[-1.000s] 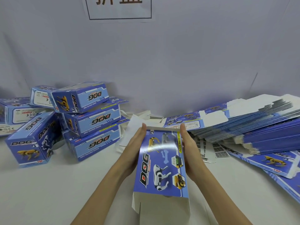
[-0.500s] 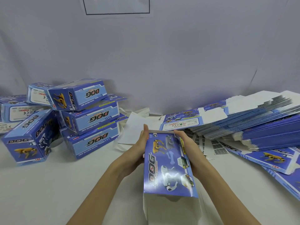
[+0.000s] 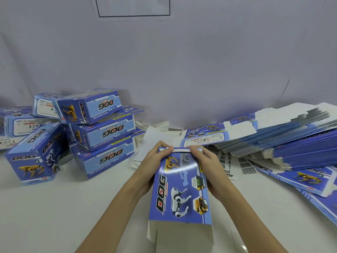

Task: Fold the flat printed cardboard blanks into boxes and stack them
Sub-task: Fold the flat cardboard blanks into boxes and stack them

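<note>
White desk (image 3: 45,216) under a pale backdrop: left of the half-formed blue printed cardboard box (image 3: 180,194) sit stacked finished boxes (image 3: 102,134). Left hand (image 3: 151,167) and right hand (image 3: 209,168) now curl over its far end, thumbs pressing the flap shut, where before they only flanked it. Flat blanks (image 3: 291,141) lie right.

the box (image 3: 179,194) held between both hands reads "dog" in bold black and red letters down its blue face. the folded boxes (image 3: 102,136) stacked at left show "dog" and "funny moving dog" upside down, and one leaning box (image 3: 32,157) is marked "top". a flat blank (image 3: 308,179) at right also shows "top".
</note>
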`<move>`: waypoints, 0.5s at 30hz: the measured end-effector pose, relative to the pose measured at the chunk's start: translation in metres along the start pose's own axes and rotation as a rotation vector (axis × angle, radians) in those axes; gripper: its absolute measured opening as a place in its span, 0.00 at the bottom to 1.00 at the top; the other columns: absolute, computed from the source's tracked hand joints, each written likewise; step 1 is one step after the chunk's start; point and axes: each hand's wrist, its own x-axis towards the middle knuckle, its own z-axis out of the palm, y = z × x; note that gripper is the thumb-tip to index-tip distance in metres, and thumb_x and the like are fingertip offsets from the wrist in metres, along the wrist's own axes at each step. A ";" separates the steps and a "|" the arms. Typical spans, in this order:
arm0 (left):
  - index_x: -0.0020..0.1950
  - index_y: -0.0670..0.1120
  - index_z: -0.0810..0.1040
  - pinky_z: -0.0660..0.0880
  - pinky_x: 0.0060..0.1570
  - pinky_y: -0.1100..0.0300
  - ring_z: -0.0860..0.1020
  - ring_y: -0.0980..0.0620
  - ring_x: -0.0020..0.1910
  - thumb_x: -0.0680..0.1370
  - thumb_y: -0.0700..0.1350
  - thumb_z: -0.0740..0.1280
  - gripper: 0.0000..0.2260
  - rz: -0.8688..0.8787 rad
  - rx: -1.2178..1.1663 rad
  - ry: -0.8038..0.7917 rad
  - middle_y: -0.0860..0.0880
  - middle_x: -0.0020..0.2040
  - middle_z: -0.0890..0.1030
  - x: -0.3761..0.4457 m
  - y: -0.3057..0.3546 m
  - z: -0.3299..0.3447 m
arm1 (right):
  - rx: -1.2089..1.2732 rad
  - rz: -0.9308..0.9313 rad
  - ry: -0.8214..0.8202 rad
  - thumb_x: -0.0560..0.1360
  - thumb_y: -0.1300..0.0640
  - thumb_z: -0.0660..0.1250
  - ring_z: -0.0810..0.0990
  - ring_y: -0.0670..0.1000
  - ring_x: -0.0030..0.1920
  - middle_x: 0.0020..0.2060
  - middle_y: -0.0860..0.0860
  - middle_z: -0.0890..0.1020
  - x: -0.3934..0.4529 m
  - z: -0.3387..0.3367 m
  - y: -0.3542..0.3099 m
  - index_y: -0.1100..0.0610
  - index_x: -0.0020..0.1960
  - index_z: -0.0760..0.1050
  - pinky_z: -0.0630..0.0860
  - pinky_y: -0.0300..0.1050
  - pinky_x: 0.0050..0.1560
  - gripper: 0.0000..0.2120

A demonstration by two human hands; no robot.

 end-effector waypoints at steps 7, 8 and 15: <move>0.58 0.49 0.73 0.78 0.36 0.67 0.85 0.56 0.35 0.84 0.53 0.64 0.09 0.012 0.146 0.018 0.35 0.58 0.84 0.013 0.003 -0.001 | 0.120 -0.053 0.110 0.83 0.54 0.69 0.89 0.54 0.47 0.50 0.55 0.89 -0.003 0.000 -0.003 0.54 0.51 0.88 0.83 0.47 0.45 0.09; 0.60 0.47 0.73 0.75 0.38 0.71 0.83 0.60 0.35 0.86 0.53 0.60 0.11 0.042 0.233 0.061 0.34 0.61 0.82 0.017 0.008 -0.005 | 0.166 -0.078 0.187 0.82 0.54 0.70 0.87 0.54 0.44 0.46 0.54 0.89 -0.003 0.002 -0.003 0.54 0.48 0.89 0.81 0.47 0.44 0.09; 0.57 0.53 0.87 0.75 0.54 0.56 0.85 0.52 0.54 0.78 0.74 0.57 0.30 0.400 0.247 0.155 0.51 0.56 0.87 -0.009 0.018 -0.046 | 0.389 -0.375 0.502 0.80 0.43 0.73 0.84 0.52 0.51 0.53 0.49 0.89 -0.004 0.002 -0.010 0.46 0.59 0.87 0.81 0.48 0.52 0.12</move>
